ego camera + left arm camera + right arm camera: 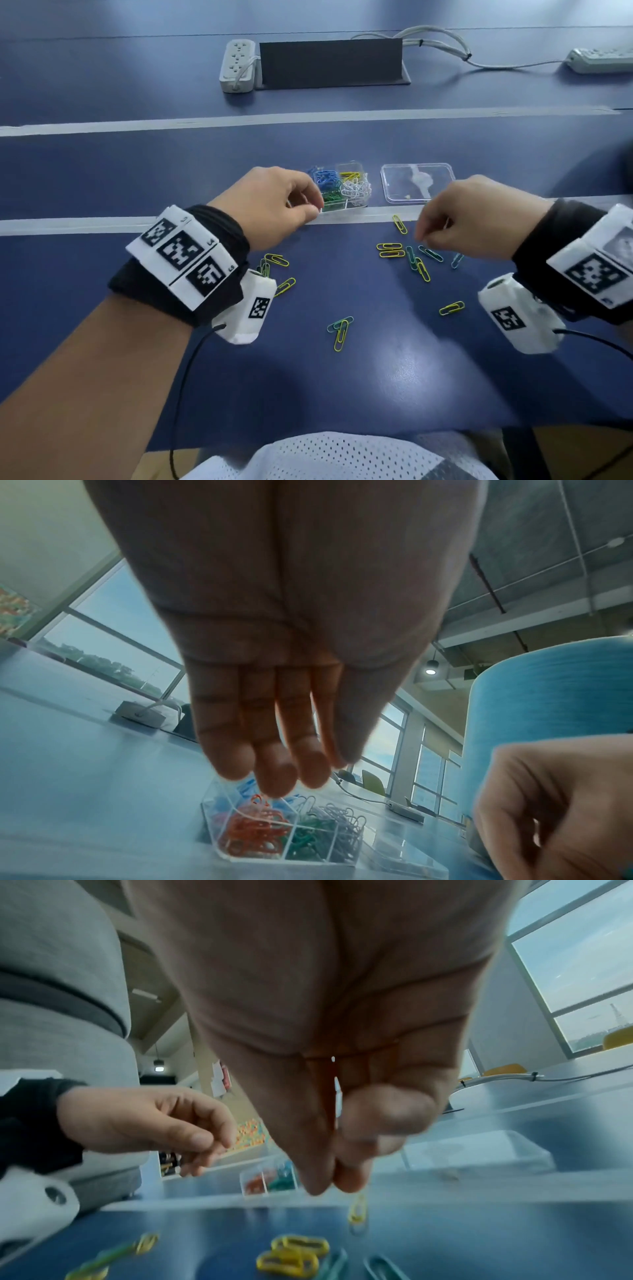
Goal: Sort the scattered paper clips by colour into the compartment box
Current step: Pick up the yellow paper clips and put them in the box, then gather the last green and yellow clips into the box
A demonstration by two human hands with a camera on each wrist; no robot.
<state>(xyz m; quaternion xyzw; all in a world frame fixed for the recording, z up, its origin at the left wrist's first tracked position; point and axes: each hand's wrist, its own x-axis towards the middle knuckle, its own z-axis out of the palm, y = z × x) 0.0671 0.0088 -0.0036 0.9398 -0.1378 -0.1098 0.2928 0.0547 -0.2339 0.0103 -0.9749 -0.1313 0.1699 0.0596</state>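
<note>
The clear compartment box (354, 197) sits mid-table with blue, yellow, white and green clips in separate cells; the left wrist view also shows its red cell (253, 831). My left hand (317, 205) hovers over the box's left side, fingers (274, 775) hanging fairly straight just above a red clip (258, 800) on the red pile. My right hand (419, 236) is above the scattered clips, thumb and fingertips (339, 1183) pressed together with nothing visible between them. A yellow clip (399, 224) (358, 1208) lies just beyond them. Yellow clips (390, 250) and teal clips (431, 253) lie loose.
The box's clear lid (418, 183) lies right of the box. More loose clips lie near my left wrist (276, 259) and nearer the front (340, 330) (452, 307). A tape strip (102, 224) crosses the table. Power strips (238, 65) (603, 60) and a dark cable cover (330, 63) stand far back.
</note>
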